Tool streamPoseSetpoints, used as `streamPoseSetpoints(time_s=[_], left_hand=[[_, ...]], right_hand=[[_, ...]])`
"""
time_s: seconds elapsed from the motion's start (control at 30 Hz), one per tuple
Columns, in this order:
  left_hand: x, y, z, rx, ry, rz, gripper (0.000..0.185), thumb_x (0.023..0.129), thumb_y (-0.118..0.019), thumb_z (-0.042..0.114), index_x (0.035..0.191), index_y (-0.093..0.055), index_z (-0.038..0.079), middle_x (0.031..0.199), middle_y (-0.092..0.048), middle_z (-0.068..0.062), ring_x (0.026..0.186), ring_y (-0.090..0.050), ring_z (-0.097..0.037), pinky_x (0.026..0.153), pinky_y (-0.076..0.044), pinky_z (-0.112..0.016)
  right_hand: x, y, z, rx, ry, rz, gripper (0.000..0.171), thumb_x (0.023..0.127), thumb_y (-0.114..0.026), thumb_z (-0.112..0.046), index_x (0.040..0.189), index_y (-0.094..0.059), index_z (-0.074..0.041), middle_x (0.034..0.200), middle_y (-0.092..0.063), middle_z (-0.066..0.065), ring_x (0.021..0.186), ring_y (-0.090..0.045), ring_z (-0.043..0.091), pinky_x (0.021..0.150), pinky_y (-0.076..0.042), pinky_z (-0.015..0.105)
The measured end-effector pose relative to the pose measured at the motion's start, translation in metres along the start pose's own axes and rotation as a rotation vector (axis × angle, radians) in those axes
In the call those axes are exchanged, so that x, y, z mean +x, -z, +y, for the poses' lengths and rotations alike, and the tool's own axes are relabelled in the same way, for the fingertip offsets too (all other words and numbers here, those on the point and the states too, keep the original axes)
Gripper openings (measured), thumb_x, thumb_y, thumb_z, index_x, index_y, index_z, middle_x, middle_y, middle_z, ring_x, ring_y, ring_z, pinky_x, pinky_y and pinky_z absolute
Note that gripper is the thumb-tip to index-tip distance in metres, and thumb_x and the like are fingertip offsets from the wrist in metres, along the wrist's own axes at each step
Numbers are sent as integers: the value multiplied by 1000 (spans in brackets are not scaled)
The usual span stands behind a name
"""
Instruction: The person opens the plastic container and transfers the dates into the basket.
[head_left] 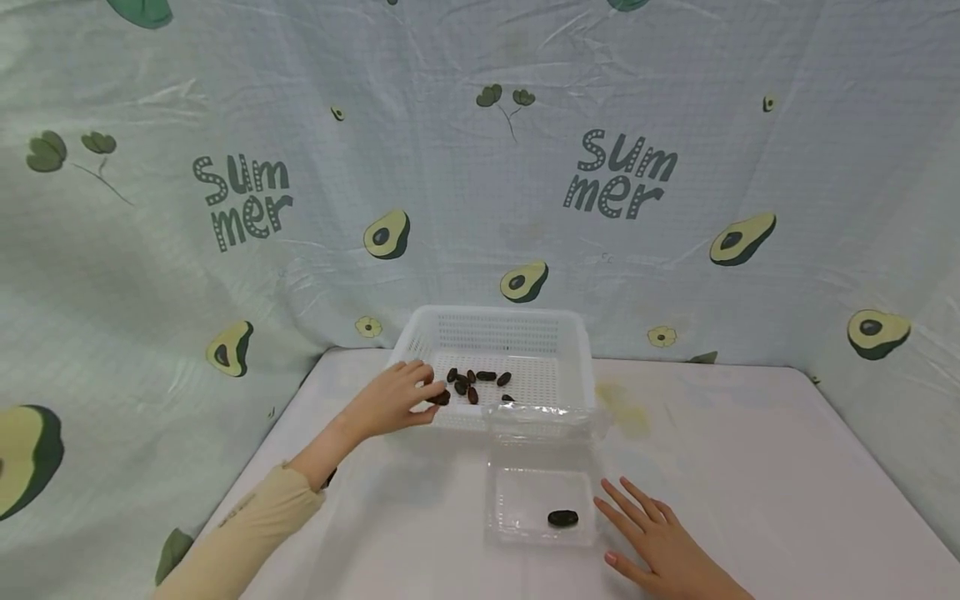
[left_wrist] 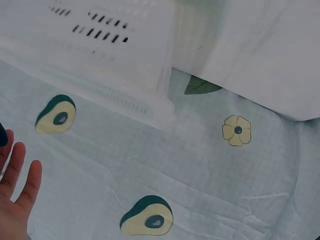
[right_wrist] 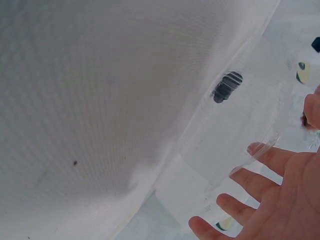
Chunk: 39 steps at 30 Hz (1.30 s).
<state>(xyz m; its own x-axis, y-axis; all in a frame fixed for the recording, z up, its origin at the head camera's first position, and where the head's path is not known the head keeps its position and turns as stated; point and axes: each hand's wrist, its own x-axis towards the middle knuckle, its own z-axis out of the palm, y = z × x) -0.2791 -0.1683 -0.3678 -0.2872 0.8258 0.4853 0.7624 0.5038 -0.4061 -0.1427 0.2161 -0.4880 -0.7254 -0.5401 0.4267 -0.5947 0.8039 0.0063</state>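
Observation:
My left hand [head_left: 396,400] reaches over the front left corner of a white plastic basket [head_left: 551,360] and pinches a dark brown date [head_left: 441,398] between thumb and fingers. Several more dates [head_left: 486,376] lie on the basket floor. In front of the basket stands a clear plastic clamshell box [head_left: 521,498], its lid [head_left: 543,418] raised against the basket's front edge. A single date [head_left: 562,518] lies inside the box. My right hand [head_left: 663,546] has its fingers spread beside the box's right edge. In the right wrist view its fingertips [right_wrist: 256,148] are close to the clear plastic wall.
All of this stands on a white-covered table [head_left: 720,450]. A yellowish stain [head_left: 624,410] marks the cover right of the basket. Behind and at both sides hangs a pale curtain [head_left: 442,175] printed with avocados and lettering.

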Motion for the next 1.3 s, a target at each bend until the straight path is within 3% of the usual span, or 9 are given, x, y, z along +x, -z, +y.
streamPoseSetpoints(time_s=[0.17,0.6,0.87,1.07,1.3], left_hand=[[15,-8,-25,13,84,-75,16,79,-64,23,88,-53,15,77,-49,-1,67,-41,-14,56,-32,-25],[59,-47,-41,84,141,-192,14,82,-61,26,90,-57,15,80,-52,-4,72,-46,-18,61,-36,-30],[65,-63,-42,149,134,-280,18,83,-60,30,94,-55,17,87,-54,-4,79,-49,-19,64,-41,-31],[68,-67,-42,177,137,-265,14,87,-55,25,98,-53,17,89,-55,-4,80,-50,-20,63,-40,-31],[63,-63,-40,102,149,-230,16,86,-57,25,99,-55,15,87,-56,-4,77,-50,-19,61,-38,-31]], right_hand=[[1,0,1,7,17,8,62,76,-63,-43,131,-45,-20,139,-40,0,136,-13,7,90,-13,24],[1,2,-1,13,6,-2,61,77,-63,-43,131,-45,-20,138,-41,1,135,-15,8,91,-11,22],[0,3,-2,20,5,-8,61,77,-62,-44,131,-45,-20,141,-37,-3,136,-13,7,92,-9,20],[0,4,-2,18,-2,-13,61,77,-62,-44,131,-46,-20,138,-41,1,135,-12,6,91,-12,22],[1,5,-2,17,-4,-18,60,78,-61,-44,130,-46,-20,137,-42,2,134,-13,7,91,-11,21]])
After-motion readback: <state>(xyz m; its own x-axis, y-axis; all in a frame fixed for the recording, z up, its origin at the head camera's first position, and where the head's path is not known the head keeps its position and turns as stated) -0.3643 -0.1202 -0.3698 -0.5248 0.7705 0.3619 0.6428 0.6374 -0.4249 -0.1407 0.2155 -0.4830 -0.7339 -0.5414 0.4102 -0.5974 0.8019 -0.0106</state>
